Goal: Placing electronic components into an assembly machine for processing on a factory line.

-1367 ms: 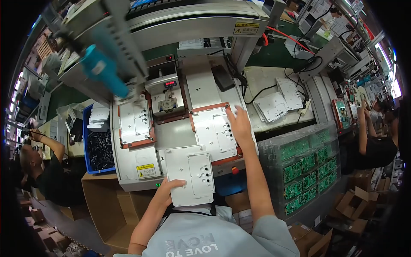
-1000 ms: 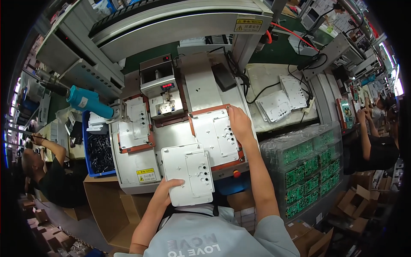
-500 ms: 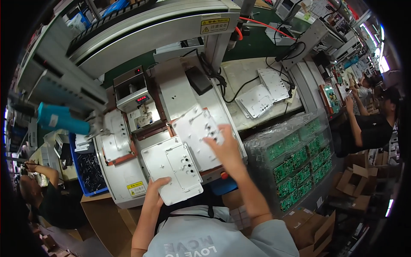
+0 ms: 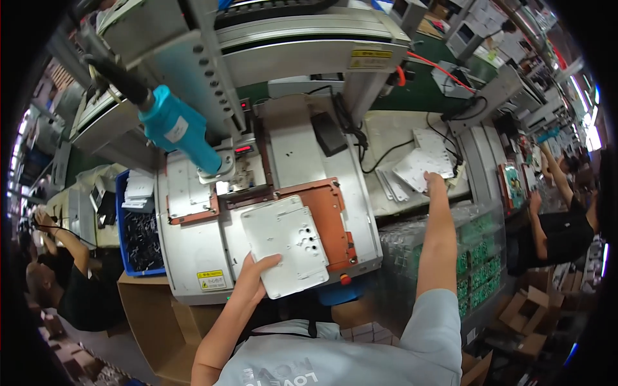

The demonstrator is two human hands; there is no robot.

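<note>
My left hand grips a flat white plastic panel by its near left side, thumb on top. This panel has a row of dark round holes and overlaps part of a bare reddish-brown fixture. Over the pale table at the right, my right hand is closed on the near edge of another white panel. That panel lies against several similar panels; whether it rests fully on them I cannot tell. On the machine's left fixture sits a further white panel, partly behind a teal power driver.
A blue bin of small dark parts, with white pieces at its back, stands left. Plastic-wrapped green circuit boards stand at the right. A metal gantry spans the back. An open cardboard box is below left. Other people work on both sides.
My right hand has carried the white panel from the right-hand fixture to the panels on the right table, baring the fixture. My left hand still holds its panel. The teal driver appears farther right.
</note>
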